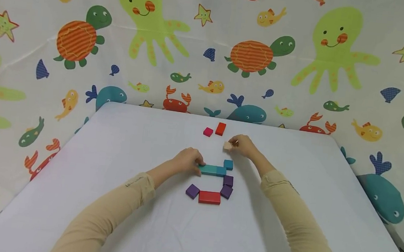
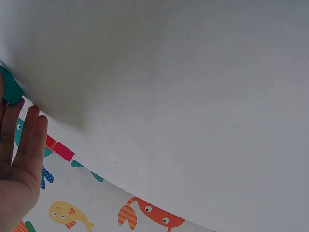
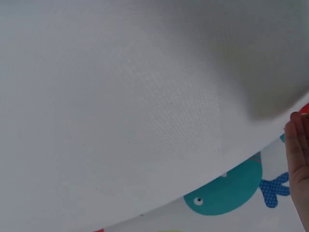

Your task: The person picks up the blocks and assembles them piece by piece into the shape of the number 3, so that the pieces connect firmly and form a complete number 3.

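Note:
My left hand (image 1: 187, 160) pinches the left end of a long teal block (image 1: 208, 169) lying on the white table. In the left wrist view, a corner of the teal block (image 2: 10, 87) shows by the fingers. A blue block (image 1: 221, 171) adjoins its right end, and another blue block (image 1: 228, 164) sits just behind. Farther back, my right hand (image 1: 244, 145) pinches a small beige block (image 1: 227, 145) between thumb and fingers. Only part of the right hand (image 3: 299, 159) appears in the right wrist view; the beige block is hidden there.
Nearer me, two purple blocks (image 1: 228, 181) run down the right side towards a long red block (image 1: 209, 197). A tilted purple block (image 1: 193, 191) touches near its left end. Behind the hands lie a pink block (image 1: 208, 132) and an orange-red block (image 1: 220, 128). A sea-animal curtain (image 1: 191, 88) hangs behind.

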Available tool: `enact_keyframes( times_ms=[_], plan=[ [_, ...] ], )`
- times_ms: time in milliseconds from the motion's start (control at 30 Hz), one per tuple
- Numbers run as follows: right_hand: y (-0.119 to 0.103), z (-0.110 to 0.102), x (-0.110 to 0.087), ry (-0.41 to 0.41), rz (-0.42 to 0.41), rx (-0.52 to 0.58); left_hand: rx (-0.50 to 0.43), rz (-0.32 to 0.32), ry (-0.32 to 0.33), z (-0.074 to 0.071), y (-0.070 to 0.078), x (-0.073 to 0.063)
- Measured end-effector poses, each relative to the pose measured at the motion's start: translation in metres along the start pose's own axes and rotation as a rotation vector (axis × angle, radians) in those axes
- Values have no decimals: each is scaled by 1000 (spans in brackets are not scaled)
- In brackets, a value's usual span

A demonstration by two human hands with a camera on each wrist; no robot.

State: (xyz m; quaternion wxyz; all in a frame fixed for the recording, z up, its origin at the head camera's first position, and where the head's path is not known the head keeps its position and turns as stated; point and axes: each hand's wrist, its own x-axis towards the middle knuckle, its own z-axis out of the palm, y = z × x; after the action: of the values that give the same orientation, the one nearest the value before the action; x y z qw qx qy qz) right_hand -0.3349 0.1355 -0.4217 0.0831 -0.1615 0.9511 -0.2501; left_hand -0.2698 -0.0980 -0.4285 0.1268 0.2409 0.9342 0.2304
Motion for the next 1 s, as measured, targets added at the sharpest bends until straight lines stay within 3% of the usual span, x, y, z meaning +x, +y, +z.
enact_keyframes(
  times_ms=[267,500,1000],
  plan=[
    [2,2,-6,-71,-49,27,7,4,8,1,-2,-1],
    [5,-1,-8,-106,-36,37,-11,27,15,2,-1,0],
    [7,2,-12,-106,-52,92,-8,-13,14,0,1,-2]
  ],
)
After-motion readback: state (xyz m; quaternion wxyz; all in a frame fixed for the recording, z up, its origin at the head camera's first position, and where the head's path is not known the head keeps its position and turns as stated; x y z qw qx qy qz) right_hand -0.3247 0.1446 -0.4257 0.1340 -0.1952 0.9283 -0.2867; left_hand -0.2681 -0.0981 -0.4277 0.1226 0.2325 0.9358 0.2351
